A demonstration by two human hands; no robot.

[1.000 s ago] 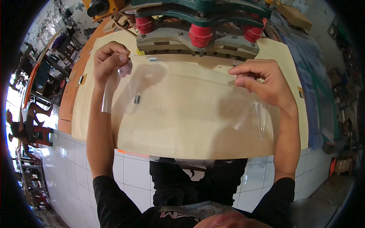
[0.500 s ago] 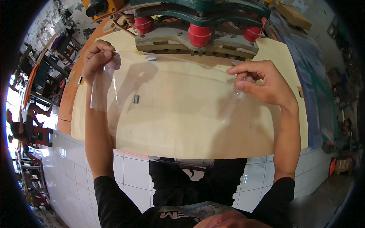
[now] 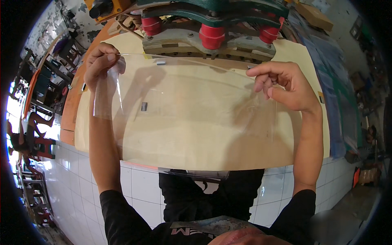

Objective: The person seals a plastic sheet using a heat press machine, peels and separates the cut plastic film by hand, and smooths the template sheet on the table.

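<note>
My left hand (image 3: 101, 63) is closed at the upper left, thumb and fingers pinching the corner of a clear plastic sheet (image 3: 192, 106). From there the sheet stretches right above the cream board, its left part bent and hanging over my left forearm. At the sheet's upper right end is my right hand (image 3: 281, 83), index finger stretched left and the thumb apart from the curled fingers. I see no firm grip in it; whether the fingertips touch the film is hard to make out. A small grey block (image 3: 144, 106) shows through the sheet.
Beyond the sheet stands a green and grey press (image 3: 212, 34) with red cylindrical posts. A cream board (image 3: 196, 157) covers the table. Another small pale block (image 3: 161, 63) lies near the press. Blue-tinted plastic sheets (image 3: 332, 102) are stacked at the right, and an orange control box (image 3: 102, 9) is far left.
The sheet's left end and my left hand have shifted slightly left. My right thumb has moved away from the fingers, and the film's right end hangs differently. The view has shifted a little.
</note>
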